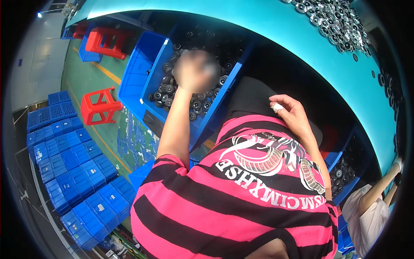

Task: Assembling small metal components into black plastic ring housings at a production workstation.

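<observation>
My left hand (196,72) is down in a blue bin (156,80) that holds many small black wheels (196,105) with silvery centres. A round blur covers this hand, so its fingers and anything in them cannot be made out. Above my lap on the right, my right hand (291,114) is held with loosely bent fingers, the thumb a little apart. Something white (277,107), like a wrapping, covers a fingertip of it. I see no wheel in this hand.
A turquoise tabletop (276,32) curves across the top, with a heap of shiny wheels (334,23) at its far right. Red stools (101,105) and stacked blue crates (73,166) stand left. Another bin of wheels (343,170) and a co-worker in a pale top (364,216) are right.
</observation>
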Demonstrator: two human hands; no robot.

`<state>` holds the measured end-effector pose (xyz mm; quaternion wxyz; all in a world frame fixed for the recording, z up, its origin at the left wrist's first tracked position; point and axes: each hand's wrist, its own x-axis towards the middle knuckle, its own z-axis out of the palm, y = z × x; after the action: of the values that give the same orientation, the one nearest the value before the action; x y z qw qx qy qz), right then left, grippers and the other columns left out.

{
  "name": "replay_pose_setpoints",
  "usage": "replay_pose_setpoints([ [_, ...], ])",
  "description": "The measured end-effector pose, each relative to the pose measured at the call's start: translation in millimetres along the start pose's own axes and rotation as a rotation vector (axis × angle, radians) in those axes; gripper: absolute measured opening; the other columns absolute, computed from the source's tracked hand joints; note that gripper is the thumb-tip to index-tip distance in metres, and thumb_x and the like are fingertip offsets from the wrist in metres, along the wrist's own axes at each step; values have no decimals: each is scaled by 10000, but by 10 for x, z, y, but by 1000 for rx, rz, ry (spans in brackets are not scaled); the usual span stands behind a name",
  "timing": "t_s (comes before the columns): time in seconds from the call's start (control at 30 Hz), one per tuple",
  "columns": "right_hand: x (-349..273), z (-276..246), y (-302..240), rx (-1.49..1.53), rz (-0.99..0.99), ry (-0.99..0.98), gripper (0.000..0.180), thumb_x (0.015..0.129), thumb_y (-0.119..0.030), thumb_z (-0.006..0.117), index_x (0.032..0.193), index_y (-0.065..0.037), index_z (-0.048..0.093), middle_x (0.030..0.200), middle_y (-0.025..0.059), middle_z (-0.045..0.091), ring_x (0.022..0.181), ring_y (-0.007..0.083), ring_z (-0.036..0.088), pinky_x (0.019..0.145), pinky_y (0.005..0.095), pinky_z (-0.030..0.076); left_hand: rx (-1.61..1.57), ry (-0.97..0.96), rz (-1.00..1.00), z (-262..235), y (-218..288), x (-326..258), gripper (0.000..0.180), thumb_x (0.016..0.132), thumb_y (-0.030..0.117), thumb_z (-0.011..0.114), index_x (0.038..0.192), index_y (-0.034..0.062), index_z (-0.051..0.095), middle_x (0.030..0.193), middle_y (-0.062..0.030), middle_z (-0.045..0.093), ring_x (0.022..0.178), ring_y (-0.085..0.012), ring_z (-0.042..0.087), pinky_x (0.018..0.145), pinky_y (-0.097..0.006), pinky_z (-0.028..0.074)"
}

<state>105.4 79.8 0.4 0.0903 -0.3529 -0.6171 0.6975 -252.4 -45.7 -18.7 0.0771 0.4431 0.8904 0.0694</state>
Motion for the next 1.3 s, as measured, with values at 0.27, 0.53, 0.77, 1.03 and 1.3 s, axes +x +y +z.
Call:
replay_pose_setpoints([
  [0.27, -63, 15, -40, -87, -8, 48, 265, 921, -134, 689, 1167, -34, 699, 1028, 77, 720, 930, 138, 686, 849, 288, 536, 11, 3, 184, 335, 5, 754, 515, 942, 485, 562, 1416, 284, 575, 1516, -208, 426, 1260, -457, 502, 1044, -516, 451],
  [0.53, -165, -64, -144, -57, -105, 79, 255, 924, -127, 680, 1156, -22, 698, 1051, 88, 709, 941, 156, 690, 849, 296, 538, -16, 30, 299, 144, -333, -505, 420, 820, 143, 718, 1232, 175, 641, 1498, -214, 395, 1232, -446, 505, 1033, -515, 434],
  [0.77, -341, -417, -709, -131, -355, 195, 225, 897, -47, 672, 1115, 2, 701, 962, 75, 664, 896, 146, 668, 805, 274, 534, 8, -198, 257, 236, -590, -1184, 432, 779, 173, 750, 1197, 151, 643, 1272, -225, 512, 1169, -429, 529, 939, -507, 488],
  [1.03, -416, -1412, -1401, -445, -547, 524, 245, 895, -114, 682, 1126, -42, 716, 950, 53, 713, 747, 128, 632, 696, 276, 524, 76, -229, 277, -96, -364, -1297, 629, 804, 194, 724, 1410, 224, 560, 1220, -156, 543, 1130, -390, 555, 874, -496, 539],
  [1.3, 135, -3044, -1254, -1284, -341, 1148, 461, 787, -283, 785, 1206, -117, 690, 1232, 95, 594, 1088, 299, 595, 907, 436, 524, -103, 259, 554, -333, 332, -664, 462, 811, 28, 647, 1269, 83, 649, 1065, -138, 644, 945, -341, 624, 783, -429, 539],
])
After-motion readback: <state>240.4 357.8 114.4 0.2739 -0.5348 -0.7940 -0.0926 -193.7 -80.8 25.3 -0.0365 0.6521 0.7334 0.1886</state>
